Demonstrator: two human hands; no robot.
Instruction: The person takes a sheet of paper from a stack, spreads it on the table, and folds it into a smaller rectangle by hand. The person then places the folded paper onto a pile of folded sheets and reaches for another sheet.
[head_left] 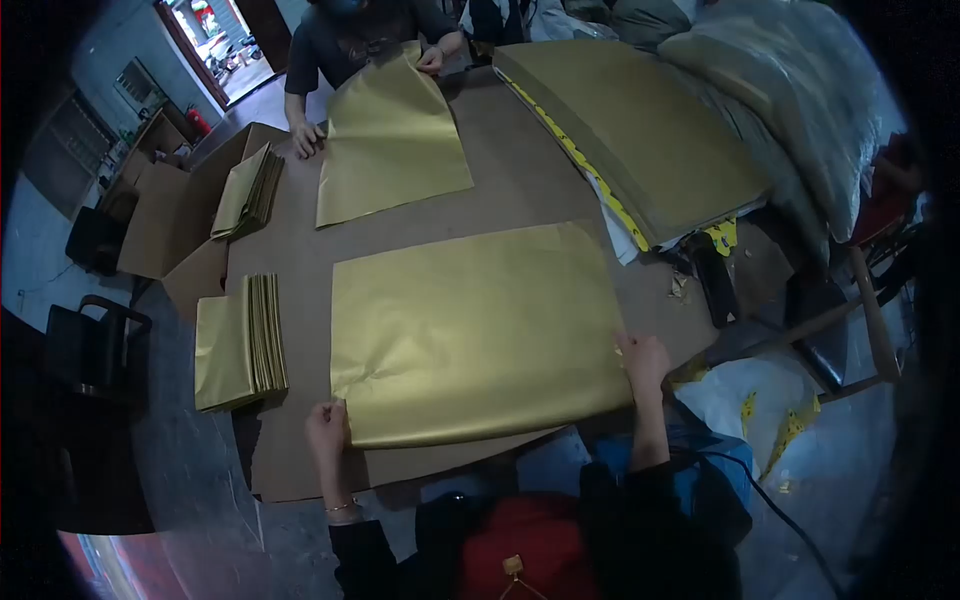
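Observation:
A large gold sheet point(480, 330), which looks like metallic paper, lies across the near part of the table. My left hand point(327, 430) is closed on its near left corner, thumb and fingers pinched together, with small creases in the sheet close by. My right hand point(643, 362) grips the right edge with bent fingers, a little farther up from the near corner. The sheet's near edge curves up slightly between my hands. What lies under the sheet is hidden.
Opposite, a person point(365, 40) handles another gold sheet point(395, 150). Folded gold stacks point(240, 340) lie at the left, by an open cardboard box point(155, 220). A flat gold-brown pile point(640, 130) occupies the back right, near a dark object point(713, 280). Bulky plastic bags point(790, 90) stand behind.

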